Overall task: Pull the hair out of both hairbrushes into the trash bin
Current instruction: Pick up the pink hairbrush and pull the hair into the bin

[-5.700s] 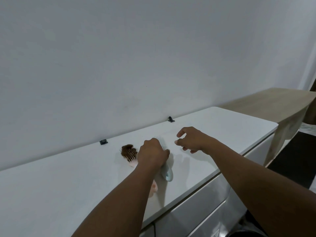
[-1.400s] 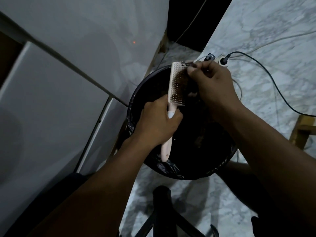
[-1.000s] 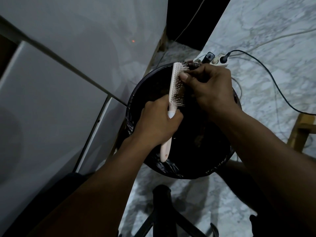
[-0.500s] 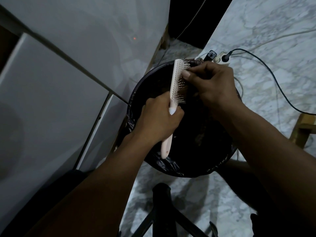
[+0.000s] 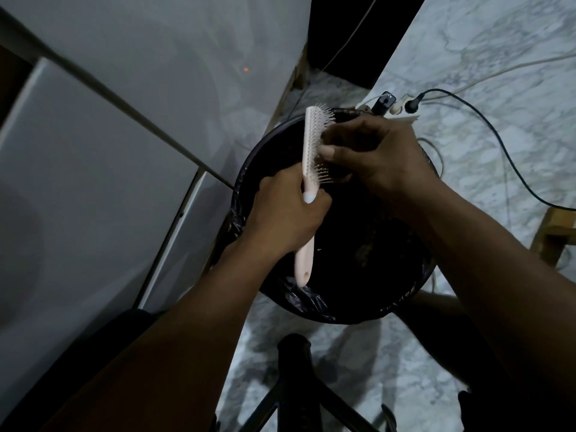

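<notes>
**Fingers in the bristles, above the bin**

The left hand [image 5: 285, 213] is wrapped around the pink hairbrush [image 5: 310, 169] at its neck, holding it over the black-lined trash bin [image 5: 311, 302]. The brush's long axis runs near to far, with the bristles facing right toward the right hand [image 5: 374, 157]. That hand's fingers [image 5: 330, 149] are curled narrowly into the bristle rows, but whether they have pinched any hair cannot be told. Judging from this, the pull should go rightward, off the bristle tips. No second brush is in view.

Trash bin [image 5: 314, 302] mouth open below, near rim unblocked. White cabinet [image 5: 93, 169] crowds its left rim; power strip [image 5: 402, 112] and cables [image 5: 498, 145] lie beyond far rim.
</notes>
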